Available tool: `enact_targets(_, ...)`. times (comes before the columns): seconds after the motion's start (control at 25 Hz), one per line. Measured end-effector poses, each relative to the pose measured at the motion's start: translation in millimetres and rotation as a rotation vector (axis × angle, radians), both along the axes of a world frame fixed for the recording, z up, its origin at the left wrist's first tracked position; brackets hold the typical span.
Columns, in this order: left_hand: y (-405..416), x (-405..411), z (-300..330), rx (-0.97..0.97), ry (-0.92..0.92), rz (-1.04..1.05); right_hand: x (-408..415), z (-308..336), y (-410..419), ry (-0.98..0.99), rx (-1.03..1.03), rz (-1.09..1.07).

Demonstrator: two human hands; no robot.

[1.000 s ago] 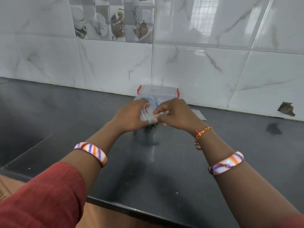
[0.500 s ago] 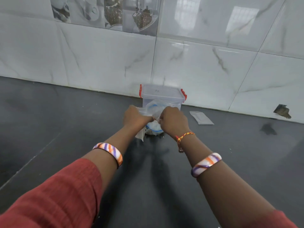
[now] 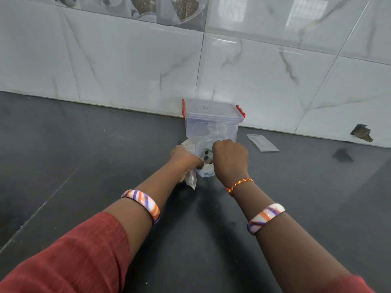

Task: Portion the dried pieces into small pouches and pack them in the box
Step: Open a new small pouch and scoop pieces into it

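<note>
A clear plastic box (image 3: 212,121) with red latches and its lid on stands against the tiled wall. In front of it sits a clear plastic bag (image 3: 208,142) with dark dried pieces (image 3: 207,158) showing inside. My left hand (image 3: 185,158) grips the bag's left edge together with a small clear pouch (image 3: 191,179) that hangs below the fist. My right hand (image 3: 230,157) grips the bag's right edge. The two fists hold the bag's mouth apart.
A flat empty pouch (image 3: 262,142) lies on the dark countertop (image 3: 84,155) right of the box. A chipped hole (image 3: 361,133) marks the wall tile at far right. The counter's front edge is out of view.
The view has closed in on the box. Both hands have lowered the bag to the counter in front of the box and pulled its mouth wider, exposing the dark pieces.
</note>
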State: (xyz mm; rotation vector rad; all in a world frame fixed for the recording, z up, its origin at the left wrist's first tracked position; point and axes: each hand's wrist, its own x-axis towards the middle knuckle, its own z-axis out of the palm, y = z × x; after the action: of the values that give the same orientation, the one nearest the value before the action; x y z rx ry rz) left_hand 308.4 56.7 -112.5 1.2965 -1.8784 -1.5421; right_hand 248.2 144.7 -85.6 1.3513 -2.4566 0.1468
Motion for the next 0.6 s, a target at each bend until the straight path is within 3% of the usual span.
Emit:
enact_targets(0.12,4,-1,0,0.028,0.035,0.035,1,-7,-6,-0.065,-0.008,0.01)
enact_targets(0.24,-5,-5,4,0.067,0.176,0.159,-4,-14,-13,-0.258,-0.155,-0.002)
enact_targets(0.32,-10,-14,14,-0.01,0.24,0.227,-11,-16,-12,-0.405,-0.234,-0.038)
enact_targets(0.48,7,-33,31,-0.322,0.106,-0.011,-32,-28,-5,-0.797,-0.525,-0.203)
enact_targets(0.6,18,-40,28,-0.385,0.064,-0.111,-35,-30,-3,-1.058,-0.703,-0.291)
